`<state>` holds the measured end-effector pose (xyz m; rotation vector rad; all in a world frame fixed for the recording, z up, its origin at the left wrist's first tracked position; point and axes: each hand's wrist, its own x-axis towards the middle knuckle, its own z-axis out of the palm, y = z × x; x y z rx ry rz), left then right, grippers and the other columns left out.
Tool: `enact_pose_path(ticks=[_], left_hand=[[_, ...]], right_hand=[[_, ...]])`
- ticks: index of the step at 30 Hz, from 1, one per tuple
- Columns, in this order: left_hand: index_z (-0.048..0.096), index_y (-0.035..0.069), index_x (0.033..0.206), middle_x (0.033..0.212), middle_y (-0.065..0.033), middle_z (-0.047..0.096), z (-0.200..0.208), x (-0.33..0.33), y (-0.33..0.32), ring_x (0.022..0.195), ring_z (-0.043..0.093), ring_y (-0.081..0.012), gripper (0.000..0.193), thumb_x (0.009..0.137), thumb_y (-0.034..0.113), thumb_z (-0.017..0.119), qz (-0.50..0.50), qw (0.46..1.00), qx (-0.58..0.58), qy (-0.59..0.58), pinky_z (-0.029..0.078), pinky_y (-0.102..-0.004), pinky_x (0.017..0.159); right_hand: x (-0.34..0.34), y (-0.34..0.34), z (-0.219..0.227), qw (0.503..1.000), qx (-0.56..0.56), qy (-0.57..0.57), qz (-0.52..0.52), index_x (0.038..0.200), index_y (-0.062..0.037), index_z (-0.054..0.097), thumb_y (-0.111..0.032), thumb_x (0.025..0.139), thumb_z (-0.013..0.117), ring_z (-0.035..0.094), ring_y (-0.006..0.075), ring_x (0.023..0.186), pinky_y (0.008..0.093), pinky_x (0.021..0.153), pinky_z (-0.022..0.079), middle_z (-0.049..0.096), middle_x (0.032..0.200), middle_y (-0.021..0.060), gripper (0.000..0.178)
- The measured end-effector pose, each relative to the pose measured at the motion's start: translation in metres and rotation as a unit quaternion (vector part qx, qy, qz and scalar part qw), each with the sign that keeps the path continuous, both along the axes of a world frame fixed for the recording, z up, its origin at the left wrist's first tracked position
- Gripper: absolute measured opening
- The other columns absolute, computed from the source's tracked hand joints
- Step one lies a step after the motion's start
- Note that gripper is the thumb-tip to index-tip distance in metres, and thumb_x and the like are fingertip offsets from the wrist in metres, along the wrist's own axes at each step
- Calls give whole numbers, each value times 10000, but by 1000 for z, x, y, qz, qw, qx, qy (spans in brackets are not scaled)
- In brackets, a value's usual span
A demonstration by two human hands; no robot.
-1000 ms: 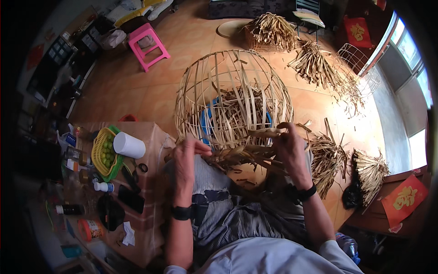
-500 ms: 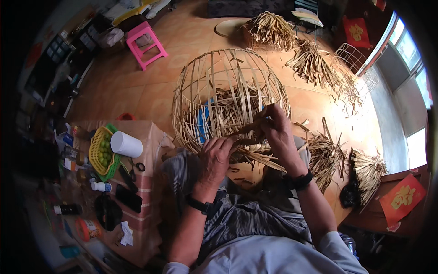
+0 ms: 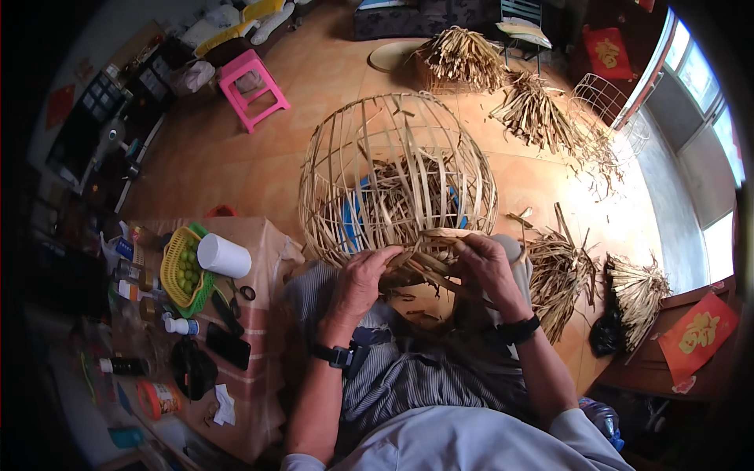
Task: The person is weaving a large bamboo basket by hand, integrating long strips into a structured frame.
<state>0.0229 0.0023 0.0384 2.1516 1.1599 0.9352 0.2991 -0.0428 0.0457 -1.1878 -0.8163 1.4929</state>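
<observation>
A large round openwork basket frame [image 3: 397, 129] of thin pale strips stands before my knees, its near edge by my hands. Through its ribs shows a blue basin [image 3: 351, 212] with a heap of dried leaf strips [image 3: 400, 184]. My left hand [image 3: 364, 281] is closed in a pinch on dried strips at the near edge. My right hand [image 3: 488, 267] pinches a pale dried leaf strip [image 3: 446, 233], which stretches leftward across the edge. More strip ends hang between the hands over my lap; exactly how they join the frame I cannot tell.
Bundles of dried leaves [image 3: 561, 271] lie on the floor to the right, others at the back. At my left a covered table [image 3: 263, 314] carries a yellow basket [image 3: 174, 275] of green fruit, a white cylinder [image 3: 224, 256], a phone [image 3: 228, 346] and scissors. A pink stool [image 3: 250, 88] stands far left.
My right hand has come down from above the edge, and its strip now lies nearly level. The left hand has shifted slightly left and down, still pinching. The whole view has tilted a little.
</observation>
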Motion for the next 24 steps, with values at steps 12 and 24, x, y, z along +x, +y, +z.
enact_pose_path(ticks=[12,24], left_hand=[[754,49,1100,1061,-87,722,36,19,-39,1014,710,-309,273,864,-78,701,111,970,217,16,562,-424,957],[711,15,1233,1255,-124,698,10,45,-30,1154,684,-323,290,948,0,661,78,984,137,87,561,-433,1027]], right_hand=[[-21,-1,15,818,204,-530,91,877,-2,674,-363,1009,772,673,418,684,467,607,520,650,725,235,396],[-23,-15,-6,811,238,-525,97,967,-6,665,-203,1054,699,654,443,718,495,622,494,620,759,237,218]])
